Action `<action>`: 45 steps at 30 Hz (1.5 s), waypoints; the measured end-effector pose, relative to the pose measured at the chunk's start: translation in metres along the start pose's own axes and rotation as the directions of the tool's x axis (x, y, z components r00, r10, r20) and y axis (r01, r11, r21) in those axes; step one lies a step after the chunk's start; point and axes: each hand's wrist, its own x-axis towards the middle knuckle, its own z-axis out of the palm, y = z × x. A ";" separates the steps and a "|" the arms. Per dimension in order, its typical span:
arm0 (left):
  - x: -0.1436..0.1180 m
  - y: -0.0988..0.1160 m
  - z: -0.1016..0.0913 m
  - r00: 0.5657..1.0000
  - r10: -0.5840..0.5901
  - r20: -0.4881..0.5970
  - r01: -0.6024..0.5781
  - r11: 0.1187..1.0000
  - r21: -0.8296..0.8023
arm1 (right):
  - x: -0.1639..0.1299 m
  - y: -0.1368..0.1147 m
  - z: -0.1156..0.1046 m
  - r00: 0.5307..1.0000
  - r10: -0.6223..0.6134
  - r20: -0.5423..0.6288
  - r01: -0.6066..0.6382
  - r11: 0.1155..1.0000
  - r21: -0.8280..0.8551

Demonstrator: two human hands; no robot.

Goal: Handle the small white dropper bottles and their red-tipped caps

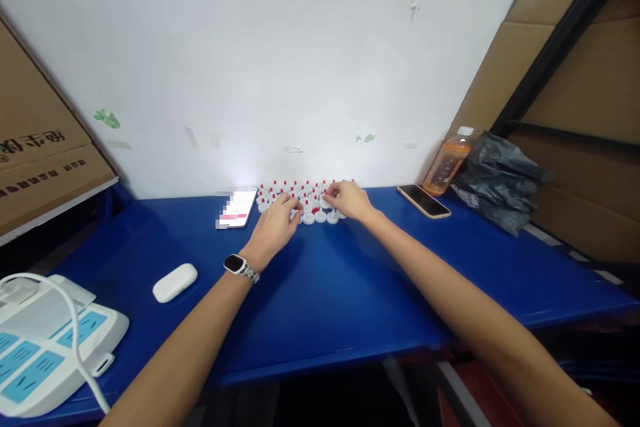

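Several white nozzle caps (309, 218), many with small red tips, stand upright in close rows on the blue table against the wall. A few in the front row show no red tip. My left hand (277, 221), with a watch (235, 263) on its wrist, is at the front left of the rows, fingers curled and thumb close to the fingertips. My right hand (349, 200) reaches over the right part of the rows, thumb and fingertips pinched among the caps. Whatever either hand holds is too small or hidden to name. Both hands cover some caps.
Left of the caps lies a lit phone (240, 208). A white earbud case (175, 282) and a power strip (60, 353) with a cable are nearer on the left. To the right are another phone (424, 201), an orange drink bottle (447, 163) and a black plastic bag (505, 177).
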 end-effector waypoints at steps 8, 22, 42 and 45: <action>0.000 0.019 -0.004 0.995 -0.005 -0.103 0.003 1.000 -0.019 | -0.038 -0.007 -0.004 0.992 -0.016 -0.128 0.097 0.749 0.655; -0.005 0.035 0.010 0.992 0.120 0.034 -0.100 0.929 -0.356 | -0.076 -0.034 0.016 0.925 -0.058 0.376 -0.341 0.314 0.886; -0.004 0.032 0.008 0.962 0.270 -0.029 -0.270 0.940 -0.210 | -0.086 -0.050 0.012 0.933 -0.067 0.353 -0.335 0.197 0.921; -0.001 0.021 0.001 0.977 -0.020 -0.211 -0.066 0.917 -0.393 | -0.081 -0.034 0.005 0.994 -0.018 0.111 -0.096 0.371 0.924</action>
